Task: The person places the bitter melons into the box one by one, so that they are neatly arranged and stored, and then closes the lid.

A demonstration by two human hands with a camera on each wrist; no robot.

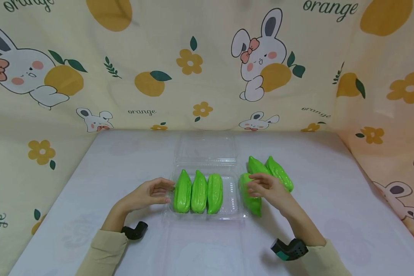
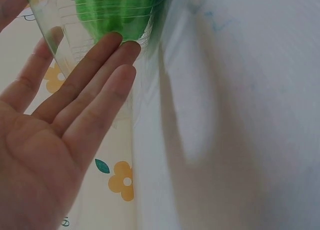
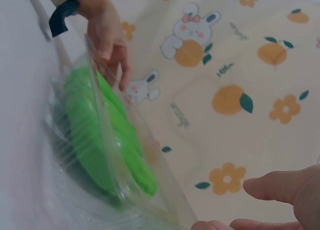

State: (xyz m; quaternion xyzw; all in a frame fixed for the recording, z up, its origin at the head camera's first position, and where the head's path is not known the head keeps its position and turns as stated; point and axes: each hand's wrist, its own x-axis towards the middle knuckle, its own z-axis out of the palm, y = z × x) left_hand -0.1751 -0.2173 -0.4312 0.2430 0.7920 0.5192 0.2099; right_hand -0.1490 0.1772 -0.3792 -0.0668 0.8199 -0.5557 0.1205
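Three glossy green, ridged, pointed vegetables that look like bitter melons (image 1: 199,191) lie side by side in the left and middle of a clear plastic box (image 1: 230,193). My left hand (image 1: 151,193) is at the box's left side, its fingers fairly straight. In the left wrist view those fingertips are right at the box wall. My right hand (image 1: 267,188) is just right of the box, over a third-party-free group: one green vegetable (image 1: 253,205) partly hidden below it. Thumb and fingers stand apart in the right wrist view, with nothing between them.
Two more green vegetables (image 1: 279,174) lie on the white table behind my right hand. The box's clear lid (image 1: 206,149) is folded back toward the rear. A cream printed cloth (image 1: 207,57) rises along the table's back and sides.
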